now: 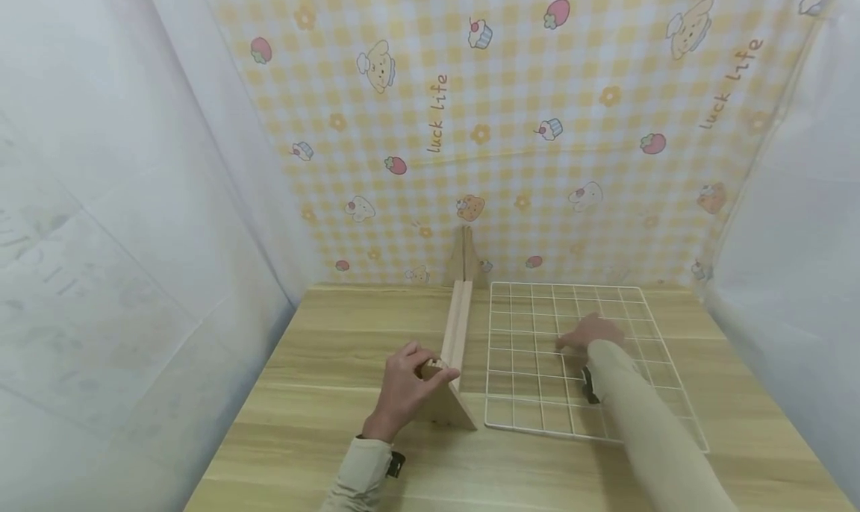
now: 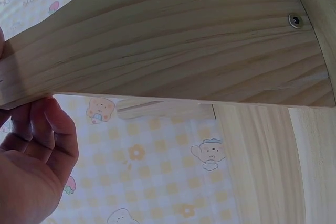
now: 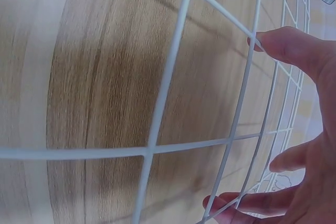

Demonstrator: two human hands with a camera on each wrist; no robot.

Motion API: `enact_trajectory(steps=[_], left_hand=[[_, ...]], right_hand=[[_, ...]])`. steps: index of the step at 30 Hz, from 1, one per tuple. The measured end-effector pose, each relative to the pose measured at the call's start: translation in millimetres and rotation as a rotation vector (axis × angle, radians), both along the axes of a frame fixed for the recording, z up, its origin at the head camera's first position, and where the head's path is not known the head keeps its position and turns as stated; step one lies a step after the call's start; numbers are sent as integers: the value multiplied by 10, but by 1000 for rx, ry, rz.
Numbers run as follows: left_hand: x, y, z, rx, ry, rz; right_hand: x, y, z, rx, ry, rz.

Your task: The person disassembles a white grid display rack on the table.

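My left hand (image 1: 402, 389) grips the narrow top of the near end panel of a wooden stand (image 1: 457, 322). Its thumb and fingers lie on opposite sides of the board. Close up in the left wrist view, that panel (image 2: 173, 40) has two screws at its wide end, and curled fingertips press its lower edge. A white wire grid (image 1: 520, 374) lies to the right of the stand. Over it, my right hand (image 1: 594, 333) reaches down. In the right wrist view, thumb and fingers (image 3: 294, 48) are spread wide, their tips right at the wires.
Underneath is a wood-grain table (image 1: 349, 333). A yellow-checked cloth (image 1: 510, 86) with cartoon prints hangs along the back edge, close behind the stand's far end panel (image 1: 466, 258). White sheets (image 1: 134, 236) hang on both sides.
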State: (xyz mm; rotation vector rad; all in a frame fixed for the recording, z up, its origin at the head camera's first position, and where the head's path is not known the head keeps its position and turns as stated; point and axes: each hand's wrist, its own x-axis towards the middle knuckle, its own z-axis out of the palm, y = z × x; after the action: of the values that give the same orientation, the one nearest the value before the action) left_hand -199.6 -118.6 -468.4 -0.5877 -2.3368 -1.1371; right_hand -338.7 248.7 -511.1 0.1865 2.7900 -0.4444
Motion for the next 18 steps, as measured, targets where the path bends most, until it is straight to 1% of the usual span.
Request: enact_trajectory(steps=[4,8,11,18], left_hand=[[-7,11,0,-6,17,0],[-11,17,15,-12,16,1],[-8,16,19,-14,13,-2],[-4,15,5,-17,14,9]], right_hand=[[-35,15,-42,16,5,1],[-43,31,-41,43,12,3],[-28,24,-42,36,25,-10],[25,-36,-85,-15,91,-42]])
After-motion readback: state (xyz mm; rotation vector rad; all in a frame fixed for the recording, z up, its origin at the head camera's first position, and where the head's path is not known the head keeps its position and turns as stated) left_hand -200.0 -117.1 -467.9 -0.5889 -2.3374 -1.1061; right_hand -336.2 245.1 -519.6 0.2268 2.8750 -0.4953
